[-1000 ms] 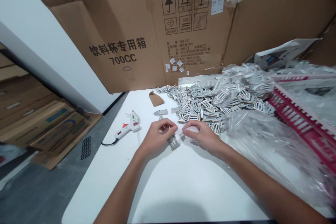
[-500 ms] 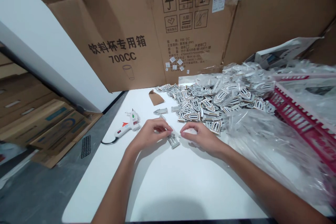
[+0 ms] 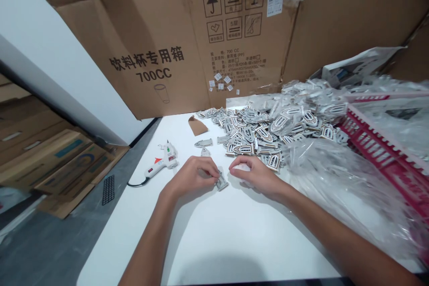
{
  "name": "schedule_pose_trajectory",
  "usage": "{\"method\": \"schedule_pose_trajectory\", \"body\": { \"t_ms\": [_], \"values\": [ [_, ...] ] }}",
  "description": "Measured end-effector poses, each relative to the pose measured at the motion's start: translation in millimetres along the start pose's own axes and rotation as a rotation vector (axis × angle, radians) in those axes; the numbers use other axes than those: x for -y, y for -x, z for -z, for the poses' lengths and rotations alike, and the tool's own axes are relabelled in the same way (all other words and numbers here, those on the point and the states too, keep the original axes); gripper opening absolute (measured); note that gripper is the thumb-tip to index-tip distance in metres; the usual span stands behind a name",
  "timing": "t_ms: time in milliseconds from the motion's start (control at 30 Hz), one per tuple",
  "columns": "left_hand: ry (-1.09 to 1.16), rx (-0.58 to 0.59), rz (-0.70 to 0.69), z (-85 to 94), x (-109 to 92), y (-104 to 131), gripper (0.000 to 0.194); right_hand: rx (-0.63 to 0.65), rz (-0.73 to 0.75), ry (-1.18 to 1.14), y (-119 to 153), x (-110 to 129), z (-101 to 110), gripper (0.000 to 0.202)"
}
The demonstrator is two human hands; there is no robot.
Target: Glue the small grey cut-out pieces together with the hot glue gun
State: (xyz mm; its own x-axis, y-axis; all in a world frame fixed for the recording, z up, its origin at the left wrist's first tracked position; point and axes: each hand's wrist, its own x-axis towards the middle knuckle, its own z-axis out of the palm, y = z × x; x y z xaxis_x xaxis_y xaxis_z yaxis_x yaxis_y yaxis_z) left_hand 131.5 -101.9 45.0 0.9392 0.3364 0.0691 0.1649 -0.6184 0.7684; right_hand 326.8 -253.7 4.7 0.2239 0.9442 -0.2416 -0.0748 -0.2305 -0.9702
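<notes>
My left hand (image 3: 196, 174) pinches a small grey window-shaped piece (image 3: 221, 183) between thumb and fingertips, low over the white table. Just to its right, my right hand (image 3: 256, 174) is closed around a white lump (image 3: 242, 168), partly hidden by the fingers. I cannot tell what the lump is made of. Beyond my left hand lie two loose grey pieces: one long flat piece (image 3: 203, 143) and a smaller pointed one (image 3: 205, 152). A heap of similar grey and white arched pieces (image 3: 248, 129) spreads behind my right hand.
A white glue gun (image 3: 162, 163) lies left of my left hand, its cord over the table edge. A brown scrap (image 3: 197, 126) sits farther back. A large cardboard box (image 3: 154, 22) stands behind. On the right are clear plastic bags (image 3: 335, 183) and a magenta basket (image 3: 378, 143).
The left fingers have shifted slightly and sit closer together on the grey piece. The right hand keeps its grip on the white lump. The view has moved a little.
</notes>
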Motion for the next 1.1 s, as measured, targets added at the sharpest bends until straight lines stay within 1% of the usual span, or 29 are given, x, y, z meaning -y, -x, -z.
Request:
{"method": "schedule_pose_trajectory", "body": {
  "t_ms": [133, 500, 633, 833, 1100],
  "values": [
    [-0.036, 0.003, 0.016, -1.6, -0.9, 0.1, 0.016, -0.001, 0.003, 0.006, -0.5, 0.5, 0.0, 0.021],
    [-0.063, -0.001, -0.019, -4.4, 4.4, 0.1, 0.021, -0.001, 0.027, 0.012, -3.0, -5.9, 2.0, 0.020],
    [-0.057, -0.016, -0.023, -5.1, 4.0, -0.1, 0.021, 0.005, 0.048, 0.007, -3.7, -7.7, 2.1, 0.020],
    [-0.061, -0.038, -0.025, -5.3, 1.2, -0.6, 0.018, 0.006, 0.038, 0.007, -2.2, -5.5, 1.3, 0.020],
    [-0.079, -0.014, -0.022, -5.4, 2.1, -0.5, 0.020, 0.003, 0.055, 0.009, -4.0, -7.8, 2.6, 0.022]
  ]
}}
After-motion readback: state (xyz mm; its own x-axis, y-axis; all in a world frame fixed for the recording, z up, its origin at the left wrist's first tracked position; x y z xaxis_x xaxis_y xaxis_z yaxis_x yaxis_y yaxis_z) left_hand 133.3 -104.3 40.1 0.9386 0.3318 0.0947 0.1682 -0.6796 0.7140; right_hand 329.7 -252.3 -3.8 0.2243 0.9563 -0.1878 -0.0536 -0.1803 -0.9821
